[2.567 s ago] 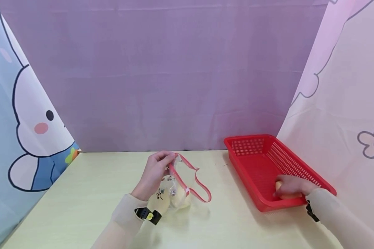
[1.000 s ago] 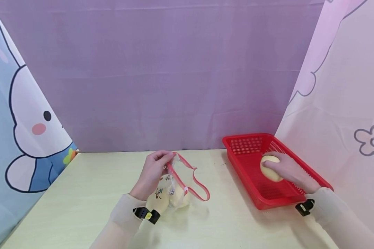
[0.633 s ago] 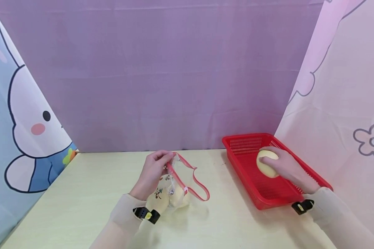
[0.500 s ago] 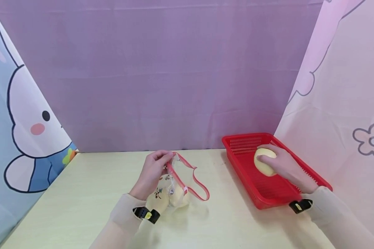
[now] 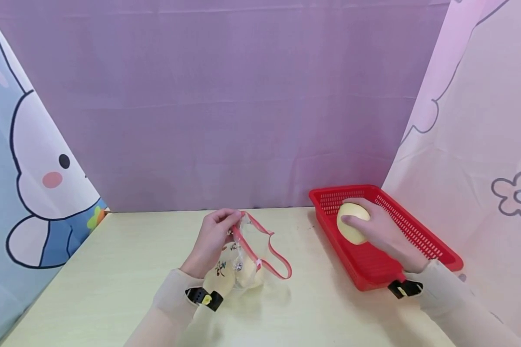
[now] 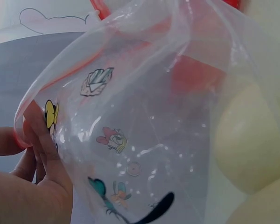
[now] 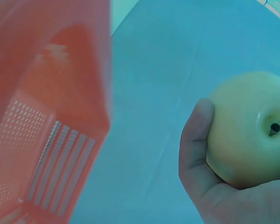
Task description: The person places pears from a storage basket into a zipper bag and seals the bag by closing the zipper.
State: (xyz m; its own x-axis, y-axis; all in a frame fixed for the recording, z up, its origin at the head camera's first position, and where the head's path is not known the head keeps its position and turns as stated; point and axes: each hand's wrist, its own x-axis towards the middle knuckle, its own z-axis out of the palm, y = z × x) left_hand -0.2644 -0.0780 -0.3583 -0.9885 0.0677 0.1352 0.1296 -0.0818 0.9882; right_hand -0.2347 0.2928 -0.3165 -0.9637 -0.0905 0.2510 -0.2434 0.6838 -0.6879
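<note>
My left hand [image 5: 214,238] pinches the red-edged rim of a clear plastic zip bag [image 5: 242,226] printed with small cartoon figures. The bag's mouth gapes, its red strip looping out to the right. Pale yellow fruits [image 5: 252,277] sit low in the bag, and the left wrist view shows them through the film [image 6: 254,140]. My right hand [image 5: 384,233] grips another pale yellow, apple-like fruit [image 5: 351,223], thumb on the near side. A dark stem in a dimple shows on this fruit [image 7: 252,130] in the right wrist view. It is over the left part of a red basket [image 5: 364,286].
The red basket with slotted walls stands at the right of the pale table [image 5: 113,279]. A purple cloth [image 5: 243,106] hangs behind, with printed cloths [image 5: 47,144] on both sides.
My right hand has picked the fruit up from the near end of the basket and carried it left and away from me. My left hand keeps holding the bag's rim in place.
</note>
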